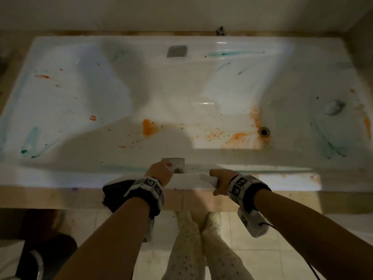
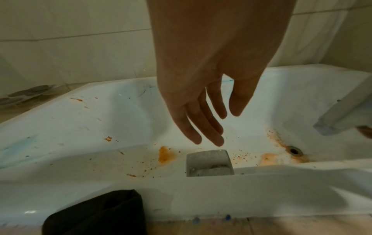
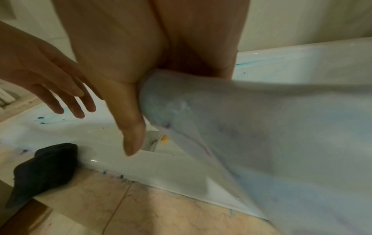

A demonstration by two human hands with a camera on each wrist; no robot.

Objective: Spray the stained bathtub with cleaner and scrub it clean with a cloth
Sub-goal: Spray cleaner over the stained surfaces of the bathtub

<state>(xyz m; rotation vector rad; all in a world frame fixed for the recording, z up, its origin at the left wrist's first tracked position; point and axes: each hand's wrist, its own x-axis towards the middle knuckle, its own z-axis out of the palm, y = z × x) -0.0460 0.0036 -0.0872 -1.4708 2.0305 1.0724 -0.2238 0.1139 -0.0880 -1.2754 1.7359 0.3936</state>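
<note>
Tub (image 1: 60, 174): orange and teal stains, unscrubbed
Cloth (image 2: 96, 213): dark, parked on near rim for later
Left hand (image 2: 201, 98): released, fingers straight, over tub
Right hand (image 1: 220, 179): grasping sprayer (image 3: 261, 127), aimed to spray

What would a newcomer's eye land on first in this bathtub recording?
The white bathtub smeared with orange stains across its floor toward the drain, plus teal streaks on the far wall. At the near rim, the right hand grips a white spray bottle, the left hand hangs open, and a dark cloth lies on the rim.
</note>
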